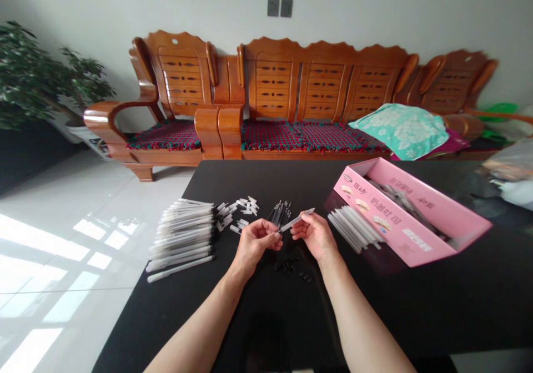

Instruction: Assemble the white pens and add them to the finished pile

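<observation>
Behind the glossy black worktop (258, 181) stands a carved brown wooden sofa (272, 79). Both forearms (206, 320) reach forward, converging. The left hand (259, 238) pinches the lower end of a slim translucent white pen barrel (295, 221), slanted above the worktop; the right hand (318, 237) curls palm-inward at its upper end, its grip unclear.
</observation>
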Available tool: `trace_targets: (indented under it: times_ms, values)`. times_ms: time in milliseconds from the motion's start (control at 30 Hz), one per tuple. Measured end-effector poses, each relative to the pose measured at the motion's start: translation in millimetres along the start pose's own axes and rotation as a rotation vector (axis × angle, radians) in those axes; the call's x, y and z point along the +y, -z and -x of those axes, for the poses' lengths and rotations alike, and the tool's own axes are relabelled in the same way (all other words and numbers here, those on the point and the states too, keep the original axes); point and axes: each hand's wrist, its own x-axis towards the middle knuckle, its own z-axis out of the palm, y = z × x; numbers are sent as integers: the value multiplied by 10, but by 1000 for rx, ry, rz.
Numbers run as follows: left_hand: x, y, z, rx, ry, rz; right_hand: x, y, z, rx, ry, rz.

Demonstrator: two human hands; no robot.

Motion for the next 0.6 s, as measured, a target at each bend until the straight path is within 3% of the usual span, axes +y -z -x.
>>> trace_targets:
  times_ms: [600]
  values:
    - [8,-14,-5,68,-24,-78,-19,-60,18,28,31,77]
